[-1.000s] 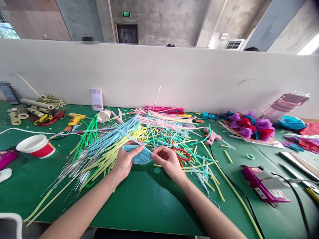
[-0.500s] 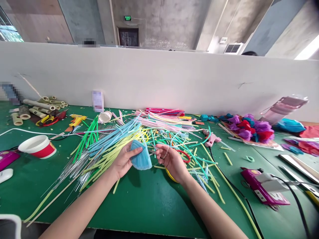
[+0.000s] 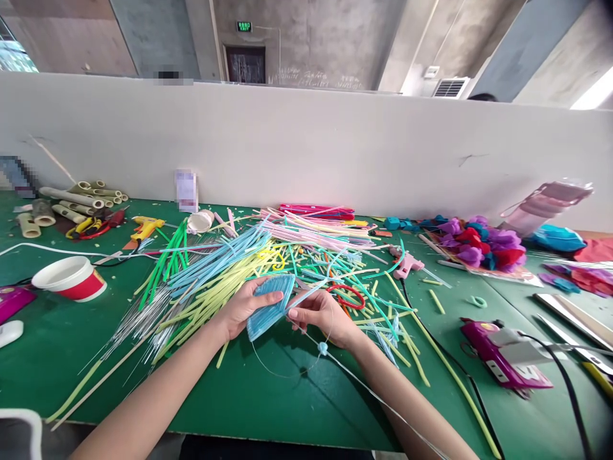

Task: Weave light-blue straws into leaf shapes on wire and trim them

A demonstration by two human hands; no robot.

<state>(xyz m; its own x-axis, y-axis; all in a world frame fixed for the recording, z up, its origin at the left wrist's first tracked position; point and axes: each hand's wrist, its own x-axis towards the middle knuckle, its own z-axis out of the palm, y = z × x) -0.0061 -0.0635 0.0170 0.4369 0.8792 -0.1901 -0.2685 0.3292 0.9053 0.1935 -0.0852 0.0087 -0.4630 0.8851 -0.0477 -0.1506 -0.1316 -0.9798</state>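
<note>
My left hand [image 3: 243, 308] grips a flat, ribbed blue piece [image 3: 271, 311], which looks built of fuzzy pipe cleaners laid side by side. My right hand [image 3: 320, 314] is closed at its right edge, thumb and fingertips pinching a thin wire [image 3: 342, 367]. On that wire is a small pale blue knot [image 3: 322, 349], and the wire runs down across my right forearm. A pale blue strip [image 3: 306, 294] slants up from the same fingertips. A fine strand curves in a loop below both hands. Behind my right hand lie red-handled scissors [image 3: 348, 296], partly hidden.
Bundles of blue [image 3: 223, 259], yellow [image 3: 211, 300] and pink pipe cleaners [image 3: 316, 231] spread behind my hands. A pink glue gun [image 3: 406, 263] and a purple power strip [image 3: 502, 358] with black cables stand right. At left are a paper cup [image 3: 71, 279], a yellow glue gun [image 3: 146, 229] and bamboo pieces [image 3: 79, 201].
The blue piece has turned and tilted in my left hand. My right hand has moved left and down against its edge. The knotted wire and strand loop now show below.
</note>
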